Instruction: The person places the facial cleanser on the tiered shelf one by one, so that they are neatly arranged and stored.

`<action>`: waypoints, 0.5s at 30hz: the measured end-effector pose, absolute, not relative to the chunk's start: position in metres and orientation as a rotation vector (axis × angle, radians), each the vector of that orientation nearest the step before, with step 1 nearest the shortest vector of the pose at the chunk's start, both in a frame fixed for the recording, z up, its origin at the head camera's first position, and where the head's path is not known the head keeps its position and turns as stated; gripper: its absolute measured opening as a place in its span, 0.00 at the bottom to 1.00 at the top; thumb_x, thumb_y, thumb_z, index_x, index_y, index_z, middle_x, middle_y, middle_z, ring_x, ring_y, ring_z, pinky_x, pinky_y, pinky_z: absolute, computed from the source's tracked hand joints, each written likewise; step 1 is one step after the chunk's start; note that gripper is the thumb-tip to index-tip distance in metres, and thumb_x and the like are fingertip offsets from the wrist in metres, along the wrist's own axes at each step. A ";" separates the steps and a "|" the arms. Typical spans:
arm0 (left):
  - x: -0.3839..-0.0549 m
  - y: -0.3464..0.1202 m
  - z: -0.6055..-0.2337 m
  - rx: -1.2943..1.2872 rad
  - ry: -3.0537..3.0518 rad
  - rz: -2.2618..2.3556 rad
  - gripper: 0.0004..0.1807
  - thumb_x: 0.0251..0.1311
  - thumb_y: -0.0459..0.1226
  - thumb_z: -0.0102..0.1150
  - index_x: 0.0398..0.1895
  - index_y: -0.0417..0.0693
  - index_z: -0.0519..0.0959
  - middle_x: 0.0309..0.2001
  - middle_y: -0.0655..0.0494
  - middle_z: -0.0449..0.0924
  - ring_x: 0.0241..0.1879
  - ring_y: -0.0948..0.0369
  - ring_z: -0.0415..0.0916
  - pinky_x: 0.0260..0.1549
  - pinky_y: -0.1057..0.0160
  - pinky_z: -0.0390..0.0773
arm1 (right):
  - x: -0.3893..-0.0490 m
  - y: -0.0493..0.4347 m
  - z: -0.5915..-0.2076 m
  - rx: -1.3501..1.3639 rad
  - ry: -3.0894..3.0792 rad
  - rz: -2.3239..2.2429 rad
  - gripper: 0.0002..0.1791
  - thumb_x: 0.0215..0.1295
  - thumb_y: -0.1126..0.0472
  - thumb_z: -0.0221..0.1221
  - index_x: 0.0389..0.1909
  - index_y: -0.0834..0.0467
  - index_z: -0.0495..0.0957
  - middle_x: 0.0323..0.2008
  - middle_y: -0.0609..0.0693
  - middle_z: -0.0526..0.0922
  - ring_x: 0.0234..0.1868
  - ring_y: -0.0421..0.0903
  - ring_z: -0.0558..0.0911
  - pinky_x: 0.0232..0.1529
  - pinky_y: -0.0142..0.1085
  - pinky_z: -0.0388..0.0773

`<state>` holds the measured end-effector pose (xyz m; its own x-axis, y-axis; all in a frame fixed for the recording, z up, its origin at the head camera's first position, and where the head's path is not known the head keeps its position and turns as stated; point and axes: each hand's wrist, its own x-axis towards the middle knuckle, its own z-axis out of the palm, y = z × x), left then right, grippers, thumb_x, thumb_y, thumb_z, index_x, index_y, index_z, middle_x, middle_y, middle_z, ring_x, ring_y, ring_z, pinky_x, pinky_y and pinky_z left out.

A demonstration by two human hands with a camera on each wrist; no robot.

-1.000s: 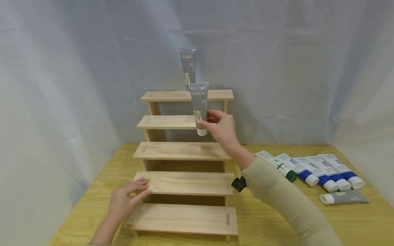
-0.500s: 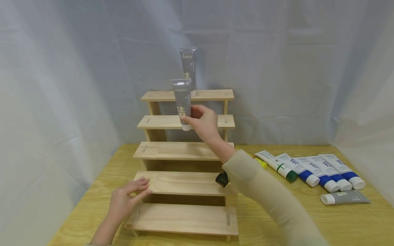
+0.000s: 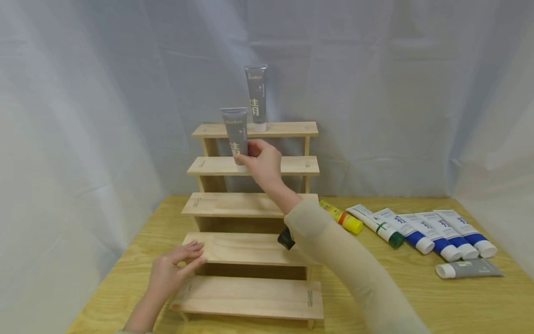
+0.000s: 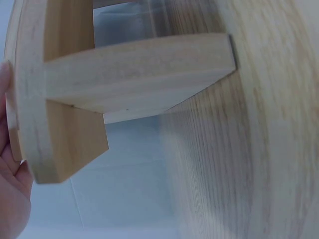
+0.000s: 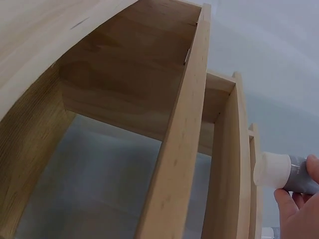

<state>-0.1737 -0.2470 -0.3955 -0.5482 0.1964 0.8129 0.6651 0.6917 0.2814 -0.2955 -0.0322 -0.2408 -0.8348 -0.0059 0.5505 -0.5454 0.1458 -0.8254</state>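
My right hand (image 3: 267,164) pinches a grey squeeze tube (image 3: 236,132) low on its body, between thumb and fingers. The tube stands upright, cap down, with its white cap (image 5: 274,169) close over the second shelf from the top (image 3: 298,164). A like grey tube (image 3: 257,95) stands on its cap on the top shelf (image 3: 292,128) of the stepped wooden rack. My left hand (image 3: 168,269) rests its fingers on the left end of the second-lowest shelf (image 3: 246,246), the thumb near its front edge. In the left wrist view the fingers (image 4: 7,149) lie along the board.
On the wooden table (image 3: 375,297) right of the rack lie a yellow tube (image 3: 340,217), a white tube with a green cap (image 3: 373,225), several white-and-blue tubes (image 3: 452,232) and one grey tube (image 3: 469,268). A pale cloth curtain (image 3: 354,93) hangs behind.
My right hand has carried the grey tube leftward and its cap is now over the second shelf. The yellow tube has come into view. The left hand has stayed in place.
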 end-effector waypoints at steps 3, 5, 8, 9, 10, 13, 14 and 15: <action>-0.174 -0.246 -0.395 -0.662 -2.096 -0.742 0.14 0.26 0.30 0.73 0.23 0.40 0.83 0.33 0.51 0.82 0.36 0.57 0.79 0.43 0.80 0.68 | -0.298 -0.035 -0.241 0.517 -2.020 1.710 0.17 0.45 0.67 0.67 0.38 0.66 0.77 0.33 0.57 0.82 0.33 0.43 0.80 0.33 0.26 0.77; -0.174 -0.246 -0.395 -0.667 -2.090 -0.742 0.14 0.26 0.30 0.73 0.23 0.40 0.83 0.33 0.50 0.82 0.36 0.56 0.79 0.42 0.79 0.69 | -0.300 -0.036 -0.242 0.511 -2.033 1.682 0.16 0.45 0.66 0.67 0.38 0.65 0.77 0.32 0.56 0.82 0.32 0.43 0.80 0.33 0.26 0.77; -0.174 -0.245 -0.394 -0.673 -2.081 -0.740 0.14 0.25 0.29 0.73 0.23 0.40 0.83 0.32 0.50 0.82 0.35 0.56 0.79 0.39 0.80 0.70 | -0.301 -0.038 -0.243 0.517 -2.045 1.662 0.16 0.46 0.67 0.66 0.39 0.65 0.77 0.32 0.56 0.82 0.33 0.43 0.80 0.33 0.25 0.76; -0.174 -0.245 -0.394 -0.674 -2.079 -0.737 0.14 0.25 0.29 0.73 0.23 0.40 0.83 0.32 0.50 0.82 0.35 0.56 0.79 0.40 0.79 0.71 | -0.302 -0.038 -0.244 0.516 -2.049 1.661 0.16 0.47 0.67 0.66 0.39 0.65 0.77 0.32 0.56 0.82 0.33 0.43 0.80 0.33 0.25 0.76; -0.174 -0.245 -0.394 -0.677 -2.078 -0.736 0.14 0.25 0.29 0.73 0.23 0.40 0.83 0.32 0.50 0.82 0.35 0.55 0.79 0.39 0.79 0.71 | -0.302 -0.039 -0.244 0.512 -2.054 1.656 0.16 0.47 0.66 0.66 0.39 0.65 0.77 0.32 0.55 0.82 0.33 0.43 0.80 0.33 0.25 0.76; -0.173 -0.245 -0.394 -0.677 -2.080 -0.733 0.14 0.25 0.29 0.73 0.23 0.40 0.83 0.32 0.50 0.82 0.35 0.55 0.79 0.39 0.79 0.71 | -0.303 -0.039 -0.245 0.495 -2.060 1.656 0.16 0.47 0.67 0.66 0.39 0.64 0.77 0.32 0.55 0.82 0.32 0.43 0.80 0.32 0.25 0.76; -0.173 -0.246 -0.394 -0.677 -2.081 -0.732 0.13 0.25 0.29 0.73 0.23 0.40 0.83 0.32 0.50 0.82 0.35 0.55 0.79 0.38 0.79 0.71 | -0.304 -0.040 -0.245 0.489 -2.060 1.657 0.16 0.47 0.67 0.66 0.39 0.64 0.77 0.32 0.55 0.82 0.32 0.43 0.80 0.32 0.25 0.76; -0.173 -0.246 -0.393 -0.677 -2.083 -0.732 0.13 0.25 0.30 0.73 0.23 0.40 0.83 0.32 0.50 0.82 0.35 0.55 0.79 0.38 0.79 0.71 | -0.304 -0.040 -0.245 0.486 -2.062 1.658 0.16 0.47 0.67 0.66 0.39 0.64 0.77 0.32 0.55 0.82 0.32 0.43 0.80 0.32 0.25 0.76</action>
<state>-0.1726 -0.2457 -0.3935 -0.5290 0.2081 0.8227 0.6770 0.6880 0.2613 -0.3041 -0.0400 -0.2448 -0.8376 0.0061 0.5462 -0.5322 0.2166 -0.8185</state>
